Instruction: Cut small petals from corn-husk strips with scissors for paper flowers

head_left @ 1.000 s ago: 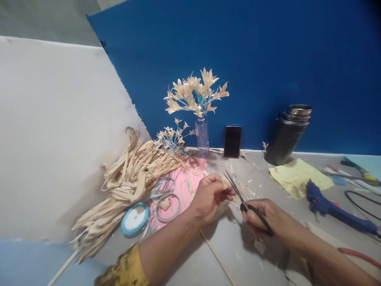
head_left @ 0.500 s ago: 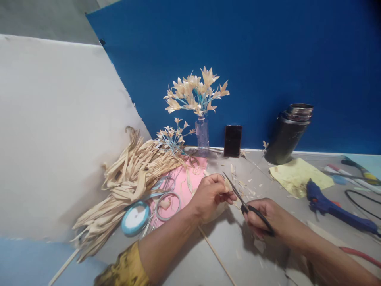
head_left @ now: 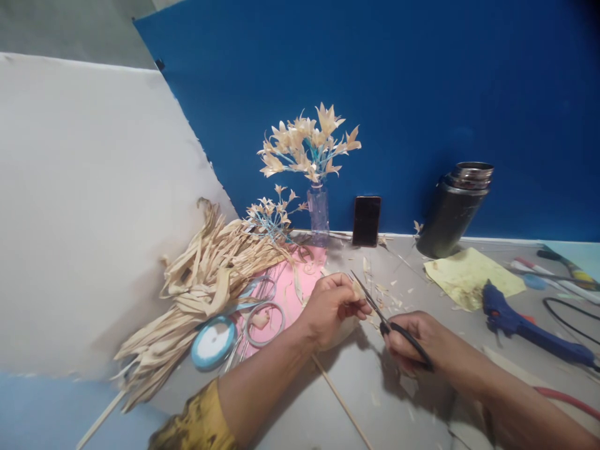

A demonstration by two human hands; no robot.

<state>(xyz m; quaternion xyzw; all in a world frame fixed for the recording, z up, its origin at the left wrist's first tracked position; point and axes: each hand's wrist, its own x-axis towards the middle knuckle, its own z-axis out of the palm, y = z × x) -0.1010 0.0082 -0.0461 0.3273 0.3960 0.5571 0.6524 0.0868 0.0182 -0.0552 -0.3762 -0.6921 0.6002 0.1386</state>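
Observation:
Between the thumb and fingers of my left hand (head_left: pixel 332 309) is a small pale piece of dried husk (head_left: pixel 358 290). My right hand (head_left: pixel 415 342) is closed round the handles of black-handled scissors (head_left: pixel 407 344). Their blades point up and to the left, right beside the husk piece at my left fingertips. Small pale scraps (head_left: pixel 384 299) lie on the grey table (head_left: pixel 304 412) behind the blades. A thin stick (head_left: pixel 340 397) runs from under my left wrist toward the front edge of the view.
Left: a husk bundle (head_left: pixel 201 269), ribbon spool (head_left: pixel 214 343), ring (head_left: pixel 265 324) and pink sheet (head_left: pixel 290 287). Back: flowers (head_left: pixel 304 144) in a clear bottle (head_left: pixel 319 215), phone (head_left: pixel 366 221), dark flask (head_left: pixel 452 212). Right: yellow paper (head_left: pixel 473 278), blue glue gun (head_left: pixel 529 331).

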